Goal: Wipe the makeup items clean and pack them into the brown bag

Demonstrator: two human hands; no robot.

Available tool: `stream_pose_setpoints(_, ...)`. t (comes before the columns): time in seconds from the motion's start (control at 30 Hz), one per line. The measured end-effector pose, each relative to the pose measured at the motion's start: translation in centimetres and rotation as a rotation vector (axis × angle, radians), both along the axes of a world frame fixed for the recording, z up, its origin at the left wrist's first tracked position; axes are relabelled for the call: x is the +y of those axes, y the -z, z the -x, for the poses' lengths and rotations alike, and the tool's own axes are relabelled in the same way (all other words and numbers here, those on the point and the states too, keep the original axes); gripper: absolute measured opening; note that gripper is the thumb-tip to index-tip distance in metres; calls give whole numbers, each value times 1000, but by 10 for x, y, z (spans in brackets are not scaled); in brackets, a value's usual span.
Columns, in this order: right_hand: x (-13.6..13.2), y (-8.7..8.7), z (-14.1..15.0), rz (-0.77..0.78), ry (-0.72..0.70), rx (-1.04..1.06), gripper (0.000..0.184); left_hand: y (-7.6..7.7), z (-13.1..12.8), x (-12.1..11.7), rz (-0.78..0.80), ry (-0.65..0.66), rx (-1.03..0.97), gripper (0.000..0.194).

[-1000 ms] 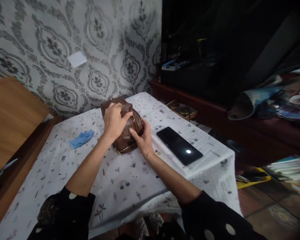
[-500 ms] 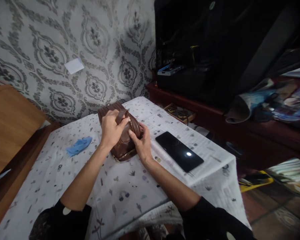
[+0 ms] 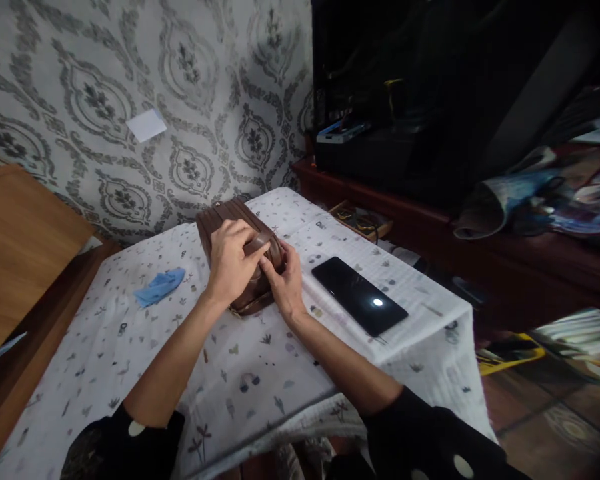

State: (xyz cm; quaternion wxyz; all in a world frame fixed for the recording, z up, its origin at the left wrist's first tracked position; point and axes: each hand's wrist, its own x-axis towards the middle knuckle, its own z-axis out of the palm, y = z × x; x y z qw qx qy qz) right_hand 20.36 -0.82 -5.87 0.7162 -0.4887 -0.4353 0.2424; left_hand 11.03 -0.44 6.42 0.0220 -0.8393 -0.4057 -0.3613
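A brown leather bag [image 3: 223, 215] with a ribbed far part lies on the patterned white cloth. My left hand [image 3: 233, 257] is closed over its top, thumb and fingers pinched near a strap loop by the zip seam; the exact spot they grip is hidden. On the bag's right side, my right hand [image 3: 287, 280] holds the edge, its thumb close to the left thumb and its fingers behind the side. Gold-coloured zip trim shows along the near lower edge. To the right of the bag, a black smartphone [image 3: 359, 295] lies face up, reflecting a light.
A crumpled blue cloth [image 3: 160, 287] lies left of the bag. The white tablecloth [image 3: 260, 407] hangs over the near edge. Beyond it on the right stand a dark red cabinet [image 3: 420, 243] and a large black screen [image 3: 380, 167]. A wooden panel [image 3: 25, 247] rises at the left.
My left hand has moved slightly right along the bag's top, bringing its thumb nearer the right thumb. More of the ribbed far part shows, and the strap loop has shifted right.
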Motion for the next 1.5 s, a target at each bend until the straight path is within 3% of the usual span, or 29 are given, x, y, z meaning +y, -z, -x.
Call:
stream_pose_setpoints(0.2,-4,1,0,26,-41,4,65,-12,20,-1,72,-1,-5,3)
stream_pose_setpoints(0.3,-8,2,-3,38,-90,-15,76,-14,35,-6,88,-18,-12,20)
stream_pose_setpoints(0.47,-10,6,-7,41,-163,-85,102,-8,50,-15,101,-44,-65,16)
stream_pose_setpoints(0.63,-7,7,-5,10,-112,-117,94,-6,52,-17,47,-113,-53,1)
stream_pose_setpoints(0.8,-3,8,1,4,-38,-118,90,-3,55,-14,80,-133,-137,15)
stream_pose_setpoints(1.07,-2,10,3,31,-4,-194,92,5,56,-13,189,-107,-330,12)
stream_pose_setpoints(1.37,-5,10,3,48,-26,-226,95,15,56,-27,165,-88,-320,12)
stream_pose_setpoints(1.5,-8,12,3,33,-38,-270,106,16,56,-26,174,-59,-357,15)
